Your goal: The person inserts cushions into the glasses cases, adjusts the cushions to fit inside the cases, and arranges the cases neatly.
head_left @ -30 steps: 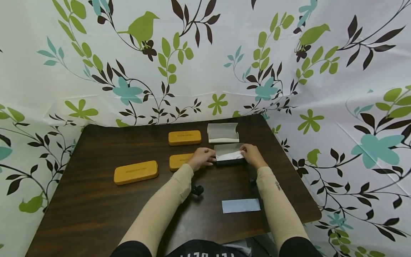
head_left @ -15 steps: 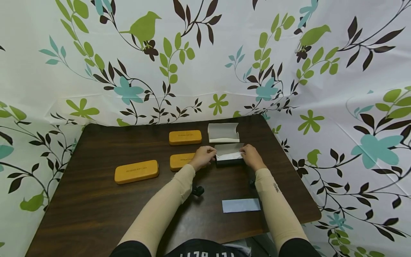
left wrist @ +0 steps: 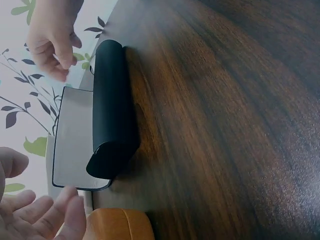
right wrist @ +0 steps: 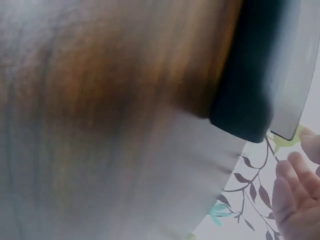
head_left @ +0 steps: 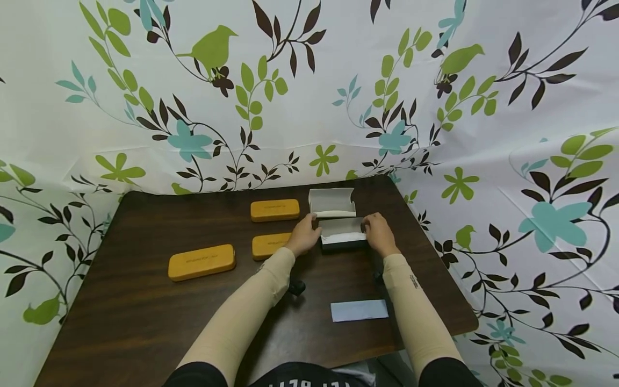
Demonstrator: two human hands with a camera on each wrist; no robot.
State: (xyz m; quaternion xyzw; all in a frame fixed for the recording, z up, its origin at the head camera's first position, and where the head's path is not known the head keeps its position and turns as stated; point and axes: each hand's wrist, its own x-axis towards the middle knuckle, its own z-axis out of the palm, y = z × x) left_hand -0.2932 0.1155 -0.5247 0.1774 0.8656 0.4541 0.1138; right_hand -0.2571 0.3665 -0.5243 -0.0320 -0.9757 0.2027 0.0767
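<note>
A black eyeglass case (head_left: 344, 246) lies with its lid up, showing a pale grey lining (head_left: 341, 226) and a folded white cloth (head_left: 344, 237) inside. My left hand (head_left: 303, 236) is beside the case's left end; in the left wrist view the left hand's fingers (left wrist: 42, 215) are loosely bent and hold nothing. At the opposite end is my right hand (head_left: 380, 235), near the lid's right corner. The right wrist view has the right hand's fingers (right wrist: 299, 195) relaxed, with a gap between them and the case. The case's dark outer front (left wrist: 114, 95) faces the left wrist camera.
Behind the black case stands another open case (head_left: 331, 202) with a pale inside. Yellow cases lie to the left: one at the back (head_left: 274, 210), one by my left hand (head_left: 268, 246), one farther left (head_left: 201, 262). A light blue cloth (head_left: 359, 310) lies near the front edge.
My left hand has drawn back a little from the case's left end and its fingers have risen. The right hand stays by the right end. The head view has shifted slightly.
</note>
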